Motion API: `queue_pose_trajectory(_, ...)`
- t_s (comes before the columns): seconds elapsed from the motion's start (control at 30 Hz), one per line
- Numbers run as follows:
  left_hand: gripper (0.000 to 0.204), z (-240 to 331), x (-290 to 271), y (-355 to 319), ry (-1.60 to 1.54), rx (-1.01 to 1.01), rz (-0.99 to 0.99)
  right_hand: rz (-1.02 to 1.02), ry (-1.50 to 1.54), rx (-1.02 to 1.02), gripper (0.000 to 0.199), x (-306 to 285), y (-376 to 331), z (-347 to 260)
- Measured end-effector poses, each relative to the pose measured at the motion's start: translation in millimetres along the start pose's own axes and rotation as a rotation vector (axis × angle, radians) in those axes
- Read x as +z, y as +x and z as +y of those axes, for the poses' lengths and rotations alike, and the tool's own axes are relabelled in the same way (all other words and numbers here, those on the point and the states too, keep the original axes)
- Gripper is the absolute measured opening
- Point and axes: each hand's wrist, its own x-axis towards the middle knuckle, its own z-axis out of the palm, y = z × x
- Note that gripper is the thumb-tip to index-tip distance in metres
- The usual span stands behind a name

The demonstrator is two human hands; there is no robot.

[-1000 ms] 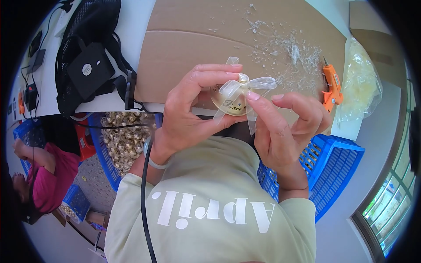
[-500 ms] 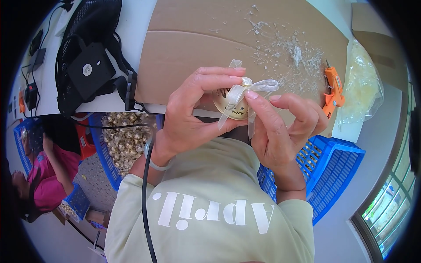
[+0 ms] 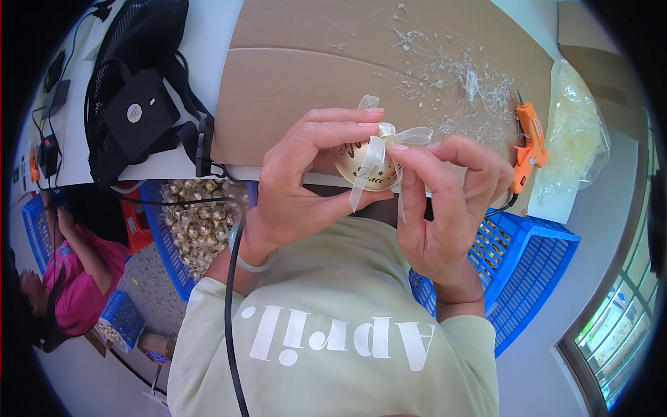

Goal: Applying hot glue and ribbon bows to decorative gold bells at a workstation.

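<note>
A round gold bauble (image 3: 381, 179) with dark printed lettering and small stars is held over the near edge of the cardboard. My left hand (image 3: 295, 163) grips it, fingers at its top and thumb underneath. A sheer white ribbon bow (image 3: 414, 136) sits at the bauble's top, its tails hanging down over the front. At the bow's knot, the thumb and index finger of my right hand (image 3: 451, 187) are pinched together on the ribbon. The fingertips partly hide the knot.
Glue strings (image 3: 472, 90) litter the cardboard sheet (image 3: 299, 76). An orange glue gun (image 3: 530, 146) lies at its right, beside a clear plastic bag (image 3: 573, 132). A black mesh bag (image 3: 139, 42) is at the left. Blue baskets (image 3: 535, 257) of baubles flank me. Another person (image 3: 83, 278) sits far left.
Both hands and the bauble have shifted slightly left. The bauble has turned a little, and my right fingers have closed in on the bow's knot.
</note>
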Motion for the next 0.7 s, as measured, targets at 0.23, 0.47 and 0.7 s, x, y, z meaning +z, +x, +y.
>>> queue_pose_trajectory(0.23,0.058,1.7,-1.1,1.7,-0.012,-0.044,-0.001,0.007,0.024,-0.007,0.029,-2.1,-1.5,1.4)
queue_pose_trajectory(0.47,0.058,-0.3,-0.1,1.1,-0.004,-0.038,-0.004,0.032,0.036,0.001,0.028,6.3,0.1,3.4)
queue_pose_trajectory(0.7,0.056,-2.7,-0.3,0.5,0.006,-0.003,-0.004,0.023,-0.019,-0.008,0.029,6.9,0.0,-0.3)
